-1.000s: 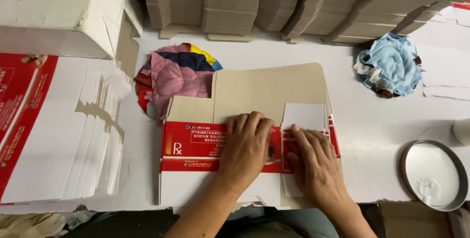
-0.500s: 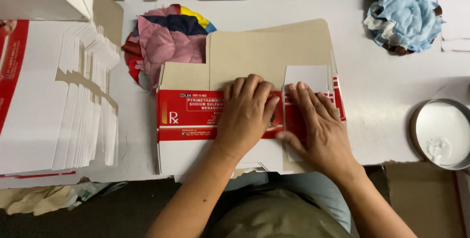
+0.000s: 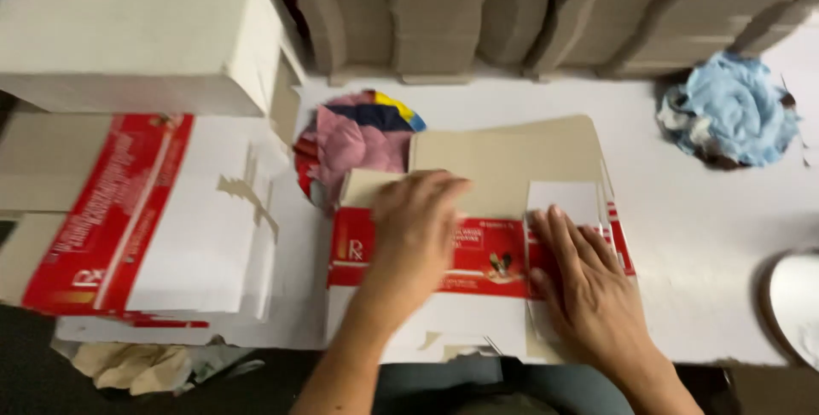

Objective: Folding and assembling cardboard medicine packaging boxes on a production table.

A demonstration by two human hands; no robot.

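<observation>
white table (image 3: pixel 708 236) fills the view, w/ a row of brown cardboard stacks (image 3: pixel 512 14) leaning along the back edge. far left there's a big white box (image 3: pixel 136 35) up top, and under it a pile of flat cartons (image 3: pixel 145 219), white w/ a red stripe, fanned out a bit. centre front: one flat carton (image 3: pixel 478 202), brown inside face showing at the top, red band across the middle, white panel at the bottom hanging near the table's front edge. just behind its left corner sits a bundle of rags (image 3: pixel 358 138), pink, navy, yellow, touching the carton. back right, well apart, a blue rag (image 3: pixel 734 112) balled up. far right edge, a pale round dish (image 3: pixel 793 304), only part in view. below the left pile, some crumpled beige cloth (image 3: pixel 136 364) off the table.

now the hands. left hand (image 3: pixel 418 232) lies palm-down on the red band, blurred, fingers together & pointing toward the brown flap; holding nothing, just pressing flat. right hand (image 3: pixel 580 283) also flat on the carton's right part, fingers spread a little, tips up near the small white panel. nothing gripped there either. both hands touch the same carton, near each other but not overlapping.
</observation>
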